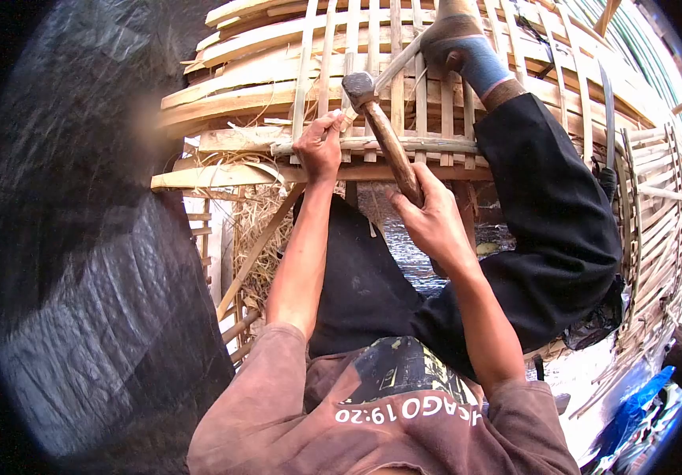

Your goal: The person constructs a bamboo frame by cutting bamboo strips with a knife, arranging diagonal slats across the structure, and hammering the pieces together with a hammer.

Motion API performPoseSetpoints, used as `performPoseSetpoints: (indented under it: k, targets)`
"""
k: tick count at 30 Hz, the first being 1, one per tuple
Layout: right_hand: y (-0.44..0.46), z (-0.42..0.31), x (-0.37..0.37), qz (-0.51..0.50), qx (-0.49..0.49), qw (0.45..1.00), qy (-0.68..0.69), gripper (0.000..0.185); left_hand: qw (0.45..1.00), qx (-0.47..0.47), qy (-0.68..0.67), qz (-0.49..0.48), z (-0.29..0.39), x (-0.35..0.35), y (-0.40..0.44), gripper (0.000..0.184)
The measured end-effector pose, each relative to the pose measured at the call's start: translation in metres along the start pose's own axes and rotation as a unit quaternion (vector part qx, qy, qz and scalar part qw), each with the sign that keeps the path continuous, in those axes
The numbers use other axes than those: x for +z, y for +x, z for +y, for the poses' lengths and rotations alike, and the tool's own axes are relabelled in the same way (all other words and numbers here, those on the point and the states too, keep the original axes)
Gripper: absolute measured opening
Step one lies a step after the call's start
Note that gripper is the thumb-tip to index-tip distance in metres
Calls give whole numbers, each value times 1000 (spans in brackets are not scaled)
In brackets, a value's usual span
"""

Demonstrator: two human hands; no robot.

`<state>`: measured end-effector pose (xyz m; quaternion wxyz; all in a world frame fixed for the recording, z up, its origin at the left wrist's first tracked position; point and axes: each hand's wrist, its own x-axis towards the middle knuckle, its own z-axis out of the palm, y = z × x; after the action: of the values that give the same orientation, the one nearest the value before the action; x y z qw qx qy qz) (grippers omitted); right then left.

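Observation:
My right hand is wrapped round the wooden handle of a hammer, whose metal head is up near the woven strips. My left hand, to the left of the hammer head, pinches a small pale piece of wood at the edge of a lattice of bamboo strips. Beneath both hands' level, a bamboo rod runs across the lattice's near edge. A foot in a grey and blue sock rests on the lattice.
Black plastic sheeting hangs at the left. Dry fibres lie below the lattice. More slatted bamboo stands at the right, near a dark blade and a blue bag. A bent leg in black trousers is beside my right arm.

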<state>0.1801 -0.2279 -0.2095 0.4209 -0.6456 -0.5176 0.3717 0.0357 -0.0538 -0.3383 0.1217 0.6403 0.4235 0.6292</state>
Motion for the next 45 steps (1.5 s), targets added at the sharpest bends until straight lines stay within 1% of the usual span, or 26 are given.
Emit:
performPoseSetpoints:
  k: [2,3,5,8,11,15,17,18,20,21,23,24,26,27,29,30,32,36,39,41,43,45]
  targets:
    - [-1,0,2,-3,8,1000,4,28,1000,-1,-14,4,-2,1,-1,12]
    - [-1,0,2,-5,9,1000,4,28,1000,-16,-10,4,2,0,-1,11]
    - [0,0,2,-11,36,999,0,29,1000,-31,-5,5,3,-2,0,11]
    - [1,12,5,6,23,1000,-6,29,999,-46,11,-10,6,-4,1,13]
    - [-1,15,5,12,32,999,14,28,998,-57,-3,-11,6,-1,1,13]
    - [-2,10,1,-2,44,999,-4,30,999,-48,9,-7,5,-2,1,13]
    - [-2,7,-1,-8,42,999,-15,31,1000,-16,25,-6,1,-1,0,13]
    - [-2,6,-1,-7,43,999,-15,31,1000,-16,24,-7,0,0,-1,13]
    - [-2,5,-1,-9,33,999,-7,31,1000,20,7,-8,-4,2,-1,13]
    - [0,6,1,-9,34,999,-6,31,1000,20,7,-8,-4,2,-1,13]
    - [4,10,5,-1,-7,1000,11,31,1000,5,6,-22,-5,2,-2,13]
    - [7,11,7,-2,-7,1000,11,31,1000,5,6,-22,-6,1,-3,13]
    - [13,15,12,-25,5,1000,0,30,999,20,36,-29,-7,1,-3,29]
    - [16,17,15,-25,4,1000,0,30,999,20,36,-27,-1,1,-2,29]
    - [20,23,21,-23,-12,999,19,29,999,-40,17,-28,11,-1,-3,49]
    - [21,20,22,-24,-12,999,20,29,997,-16,57,-47,8,-2,-3,57]
    - [22,13,22,-45,20,999,0,29,997,-29,50,-50,3,-2,-4,55]
    - [25,20,28,-36,30,999,0,29,996,-58,17,-60,-2,-2,-7,51]
    - [28,23,26,-46,29,998,-23,30,998,-47,13,-49,0,-2,-8,46]
    - [28,13,21,-38,32,999,11,33,998,-47,5,-39,3,0,-7,46]
    - [31,12,19,-40,34,999,-2,36,999,-44,-1,-31,5,1,-6,45]
    - [34,13,22,-22,17,999,29,36,996,-86,-1,-25,4,2,-5,43]
